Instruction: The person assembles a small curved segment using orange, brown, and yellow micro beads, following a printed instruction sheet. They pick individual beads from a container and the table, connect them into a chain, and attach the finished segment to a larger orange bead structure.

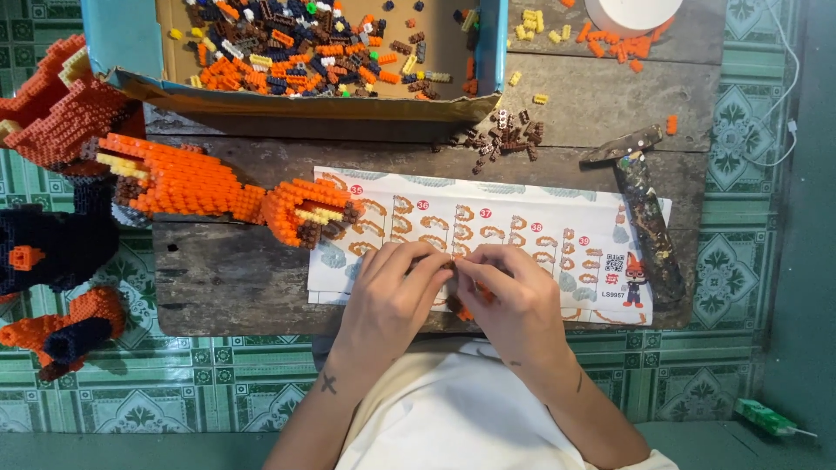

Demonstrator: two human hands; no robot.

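My left hand (392, 292) and my right hand (509, 292) meet fingertip to fingertip over a printed instruction sheet (522, 226) on a low wooden table (226, 278). Together they pinch a small cluster of orange bricks (461, 306), mostly hidden under the fingers. A long orange brick-built limb (218, 191) with brown and yellow parts lies across the table just left of my hands, joined to a large orange, red and dark blue brick model (52, 157) at the far left.
A cardboard box lid (305, 100) with several loose orange, brown and yellow bricks stands at the back. A small pile of brown bricks (505, 139) and a paint-stained hammer (644, 200) lie to the right. A white round container (631, 13) is at the top. Green patterned floor tiles surround the table.
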